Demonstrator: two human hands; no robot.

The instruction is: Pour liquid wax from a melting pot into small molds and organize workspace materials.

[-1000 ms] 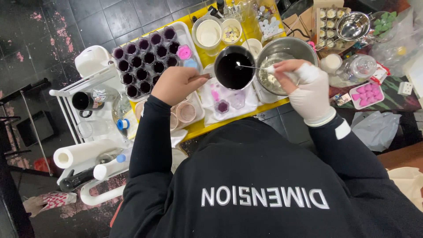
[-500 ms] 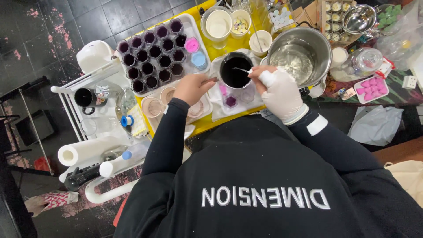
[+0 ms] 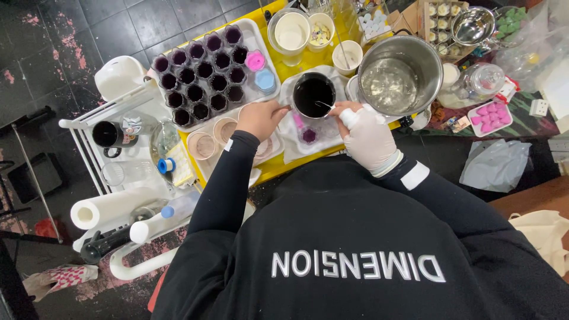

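Both arms are stretched forward in black sleeves. The bare left hand point(image 3: 261, 118) is curled, knuckles up, seemingly closed. The right hand point(image 3: 367, 137) is gloved in white, its fingers pinched together.

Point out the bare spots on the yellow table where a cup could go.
Little room. A yellow strip shows between the white tray of dark-filled cups and the black pitcher, below the cream cups. Around both hands, left and gloved right, it is crowded up to the steel pot.
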